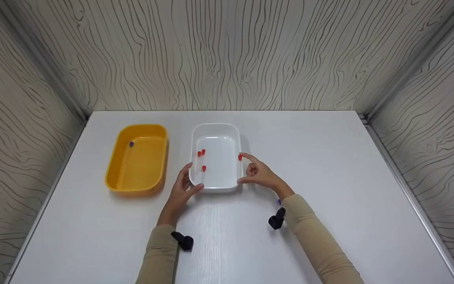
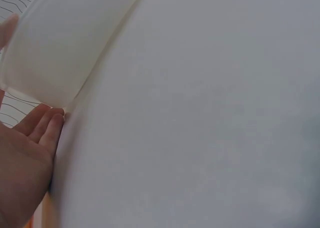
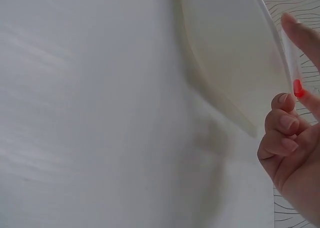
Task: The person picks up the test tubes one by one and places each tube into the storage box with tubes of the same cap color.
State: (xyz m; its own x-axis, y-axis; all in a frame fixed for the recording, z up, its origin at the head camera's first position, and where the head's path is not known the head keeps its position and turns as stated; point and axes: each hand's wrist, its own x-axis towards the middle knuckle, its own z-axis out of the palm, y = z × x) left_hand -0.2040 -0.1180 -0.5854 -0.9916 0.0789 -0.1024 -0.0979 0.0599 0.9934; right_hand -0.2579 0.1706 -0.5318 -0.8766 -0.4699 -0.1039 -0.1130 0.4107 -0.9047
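Note:
A white tray (image 1: 221, 181) stands at the middle of the table. My left hand (image 1: 180, 192) holds its near left corner, thumb over the rim and fingers along the outer wall. Between thumb and index finger my right hand (image 1: 264, 175) pinches a clear tube with a red cap (image 1: 240, 157) at the tray's right rim; the cap is at the index fingertip, and the other fingers are curled. Inside the tray, several clear tubes with red caps (image 1: 203, 168) lie along the left side. The right wrist view shows the pinched tube's red cap (image 3: 298, 87) close up.
To the left stands a yellow tray (image 1: 136, 191) with a small purple cap (image 1: 131, 144) in it; any tube below that cap is too faint to tell. A small blue-purple thing (image 1: 279, 201) lies partly hidden beside my right wrist. Patterned walls (image 1: 227, 55) enclose the table.

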